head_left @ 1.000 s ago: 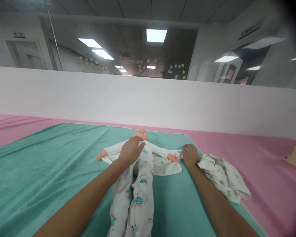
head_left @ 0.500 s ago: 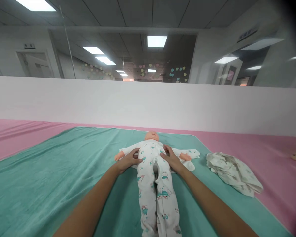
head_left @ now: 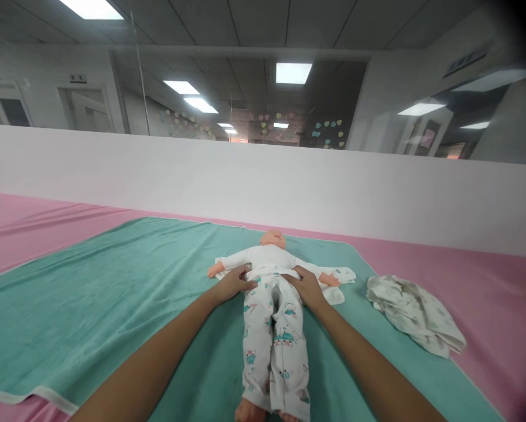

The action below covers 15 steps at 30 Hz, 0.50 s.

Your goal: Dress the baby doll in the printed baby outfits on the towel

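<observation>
A baby doll [head_left: 267, 258] lies on its back on a teal blanket [head_left: 113, 305], head away from me, arms spread. It wears a plain white top and white printed trousers [head_left: 274, 346]. My left hand [head_left: 234, 282] grips the trousers' waistband at the doll's left side as I see it. My right hand [head_left: 307, 287] grips the waistband at the other side. Both hands have their fingers closed on the fabric. The doll's bare feet show at the bottom edge.
A crumpled white printed garment [head_left: 415, 313] lies on the blanket's right edge. A folded white cloth lies under the doll's shoulders. The pink sheet [head_left: 487, 305] covers the bed around the blanket. A white partition [head_left: 263, 181] runs along the far side.
My hands came together onto the doll's sides, then slid the printed trousers down from its chest to its waist, baring the white top. The view shifted slightly left.
</observation>
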Each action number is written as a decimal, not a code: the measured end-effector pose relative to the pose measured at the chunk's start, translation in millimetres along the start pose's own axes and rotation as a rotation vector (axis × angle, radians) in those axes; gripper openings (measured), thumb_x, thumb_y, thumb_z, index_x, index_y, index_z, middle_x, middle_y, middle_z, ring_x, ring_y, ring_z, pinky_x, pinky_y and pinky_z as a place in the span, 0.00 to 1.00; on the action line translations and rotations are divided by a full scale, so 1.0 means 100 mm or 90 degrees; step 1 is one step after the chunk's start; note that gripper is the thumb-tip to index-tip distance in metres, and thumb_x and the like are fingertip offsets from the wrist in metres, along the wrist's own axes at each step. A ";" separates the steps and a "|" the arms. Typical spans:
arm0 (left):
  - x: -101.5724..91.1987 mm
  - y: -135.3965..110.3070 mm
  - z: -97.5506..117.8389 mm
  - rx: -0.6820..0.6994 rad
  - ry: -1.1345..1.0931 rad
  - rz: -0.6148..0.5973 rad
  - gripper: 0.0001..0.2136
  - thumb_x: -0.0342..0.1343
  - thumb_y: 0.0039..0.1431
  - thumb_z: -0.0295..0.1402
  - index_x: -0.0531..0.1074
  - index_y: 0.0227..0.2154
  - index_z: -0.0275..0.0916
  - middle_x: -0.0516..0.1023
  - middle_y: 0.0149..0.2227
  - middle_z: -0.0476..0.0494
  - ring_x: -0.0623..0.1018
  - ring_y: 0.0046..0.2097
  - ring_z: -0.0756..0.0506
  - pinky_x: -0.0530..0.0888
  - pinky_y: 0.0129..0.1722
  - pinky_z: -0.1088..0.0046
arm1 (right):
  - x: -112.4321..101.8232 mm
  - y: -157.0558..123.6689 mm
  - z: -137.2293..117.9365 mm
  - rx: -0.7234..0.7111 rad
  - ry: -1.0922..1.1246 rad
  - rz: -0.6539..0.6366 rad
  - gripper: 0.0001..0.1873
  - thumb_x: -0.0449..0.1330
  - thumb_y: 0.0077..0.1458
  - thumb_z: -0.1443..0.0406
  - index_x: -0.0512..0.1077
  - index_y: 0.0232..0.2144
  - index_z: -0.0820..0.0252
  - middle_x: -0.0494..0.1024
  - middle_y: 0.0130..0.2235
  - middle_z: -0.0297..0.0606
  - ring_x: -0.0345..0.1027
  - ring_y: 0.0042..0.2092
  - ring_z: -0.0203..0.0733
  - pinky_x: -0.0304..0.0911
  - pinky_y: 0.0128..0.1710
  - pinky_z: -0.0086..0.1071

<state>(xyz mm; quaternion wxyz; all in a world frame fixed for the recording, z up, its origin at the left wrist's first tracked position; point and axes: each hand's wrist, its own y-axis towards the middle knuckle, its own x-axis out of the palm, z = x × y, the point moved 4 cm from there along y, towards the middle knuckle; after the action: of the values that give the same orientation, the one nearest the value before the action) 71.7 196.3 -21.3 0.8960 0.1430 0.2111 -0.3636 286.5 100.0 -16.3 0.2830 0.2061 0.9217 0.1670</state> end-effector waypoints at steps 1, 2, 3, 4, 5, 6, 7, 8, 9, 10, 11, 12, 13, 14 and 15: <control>0.01 -0.03 0.00 0.015 0.027 0.006 0.17 0.57 0.49 0.46 0.67 0.35 0.36 0.63 0.29 0.51 0.65 0.33 0.48 0.62 0.33 0.74 | -0.02 -0.02 0.01 -0.007 -0.004 -0.010 0.18 0.57 0.50 0.50 0.66 0.25 0.59 0.69 0.29 0.32 0.63 0.36 0.41 0.57 0.38 0.33; 0.00 -0.07 0.01 0.029 0.051 0.010 0.16 0.54 0.51 0.46 0.67 0.32 0.36 0.63 0.29 0.51 0.65 0.33 0.48 0.62 0.33 0.73 | -0.04 -0.05 0.02 -0.009 -0.003 -0.032 0.18 0.57 0.51 0.50 0.66 0.25 0.59 0.68 0.30 0.32 0.63 0.36 0.41 0.57 0.38 0.33; 0.00 -0.11 0.03 0.041 0.069 0.010 0.16 0.52 0.53 0.47 0.67 0.32 0.37 0.65 0.30 0.51 0.66 0.34 0.48 0.62 0.34 0.73 | -0.06 -0.09 0.05 -0.009 0.007 -0.064 0.18 0.57 0.51 0.50 0.66 0.28 0.59 0.68 0.31 0.33 0.63 0.37 0.42 0.57 0.39 0.34; -0.02 -0.16 0.05 0.050 0.079 -0.002 0.16 0.51 0.55 0.47 0.68 0.35 0.37 0.67 0.32 0.50 0.67 0.36 0.47 0.63 0.36 0.73 | -0.08 -0.14 0.08 -0.005 0.029 -0.104 0.19 0.58 0.50 0.50 0.66 0.32 0.59 0.69 0.35 0.34 0.63 0.40 0.42 0.58 0.41 0.34; -0.03 -0.21 0.07 0.054 0.081 -0.030 0.17 0.51 0.55 0.47 0.67 0.38 0.38 0.69 0.36 0.49 0.68 0.39 0.46 0.64 0.39 0.73 | -0.11 -0.21 0.11 0.000 0.061 -0.149 0.23 0.60 0.47 0.49 0.65 0.38 0.59 0.69 0.39 0.36 0.63 0.43 0.43 0.58 0.43 0.35; -0.04 -0.26 0.09 0.054 0.079 -0.068 0.19 0.53 0.54 0.47 0.66 0.43 0.39 0.69 0.42 0.48 0.68 0.44 0.45 0.64 0.43 0.72 | -0.13 -0.27 0.13 0.006 0.095 -0.191 0.29 0.63 0.44 0.49 0.63 0.44 0.58 0.68 0.44 0.38 0.62 0.46 0.45 0.59 0.44 0.36; -0.05 -0.31 0.11 0.053 0.076 -0.109 0.23 0.56 0.52 0.46 0.63 0.48 0.41 0.68 0.47 0.47 0.67 0.49 0.44 0.64 0.47 0.72 | -0.15 -0.34 0.14 0.015 0.124 -0.224 0.35 0.66 0.41 0.50 0.60 0.48 0.58 0.66 0.48 0.41 0.62 0.49 0.46 0.59 0.46 0.36; -0.05 -0.34 0.13 0.050 0.076 -0.145 0.29 0.59 0.48 0.45 0.60 0.52 0.42 0.66 0.52 0.46 0.66 0.53 0.43 0.63 0.50 0.71 | -0.17 -0.40 0.15 0.028 0.142 -0.242 0.40 0.68 0.38 0.51 0.58 0.50 0.57 0.64 0.51 0.42 0.61 0.50 0.46 0.58 0.47 0.36; -0.06 -0.37 0.14 0.048 0.078 -0.168 0.34 0.62 0.45 0.43 0.57 0.55 0.43 0.63 0.56 0.45 0.64 0.55 0.42 0.62 0.53 0.71 | -0.19 -0.44 0.15 0.045 0.144 -0.248 0.43 0.69 0.36 0.52 0.56 0.51 0.57 0.63 0.52 0.43 0.60 0.51 0.47 0.59 0.47 0.36; -0.05 -0.38 0.15 0.045 0.084 -0.175 0.37 0.64 0.42 0.42 0.55 0.56 0.43 0.61 0.57 0.44 0.63 0.57 0.41 0.61 0.54 0.70 | -0.19 -0.47 0.15 0.062 0.133 -0.246 0.43 0.70 0.35 0.53 0.56 0.51 0.57 0.63 0.52 0.43 0.60 0.50 0.46 0.59 0.46 0.36; -0.05 -0.39 0.14 0.043 0.095 -0.166 0.39 0.65 0.41 0.41 0.54 0.56 0.42 0.61 0.57 0.43 0.63 0.57 0.41 0.62 0.54 0.69 | -0.19 -0.48 0.14 0.077 0.113 -0.236 0.42 0.71 0.34 0.54 0.57 0.50 0.56 0.64 0.51 0.42 0.61 0.49 0.46 0.59 0.45 0.35; -0.04 -0.39 0.14 0.044 0.108 -0.146 0.38 0.65 0.40 0.40 0.55 0.55 0.41 0.62 0.56 0.42 0.64 0.56 0.41 0.63 0.53 0.69 | -0.19 -0.49 0.13 0.087 0.091 -0.222 0.41 0.71 0.33 0.55 0.58 0.49 0.56 0.65 0.49 0.40 0.61 0.47 0.45 0.59 0.44 0.35; -0.02 -0.38 0.15 0.051 0.126 -0.121 0.36 0.64 0.40 0.39 0.57 0.54 0.41 0.64 0.55 0.42 0.65 0.55 0.41 0.64 0.52 0.68 | -0.18 -0.48 0.11 0.092 0.069 -0.210 0.39 0.71 0.33 0.56 0.59 0.47 0.57 0.66 0.46 0.38 0.62 0.45 0.44 0.59 0.42 0.34; 0.00 -0.37 0.15 0.065 0.145 -0.093 0.33 0.63 0.41 0.38 0.59 0.52 0.40 0.65 0.53 0.42 0.66 0.53 0.41 0.64 0.52 0.68 | -0.16 -0.48 0.09 0.092 0.049 -0.201 0.36 0.71 0.34 0.57 0.61 0.45 0.57 0.67 0.43 0.36 0.62 0.42 0.42 0.58 0.41 0.33; 0.02 -0.37 0.17 0.083 0.167 -0.070 0.28 0.62 0.42 0.37 0.62 0.48 0.39 0.67 0.51 0.42 0.67 0.52 0.41 0.65 0.50 0.68 | -0.15 -0.47 0.07 0.088 0.030 -0.194 0.31 0.70 0.35 0.58 0.62 0.42 0.57 0.68 0.40 0.34 0.62 0.40 0.41 0.58 0.39 0.32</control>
<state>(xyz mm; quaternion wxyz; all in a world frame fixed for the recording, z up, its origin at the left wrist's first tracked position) 50.9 162.4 -11.2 0.8283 0.2356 0.3095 -0.4032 288.2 53.6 -35.2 0.2685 0.0790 0.9579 0.0632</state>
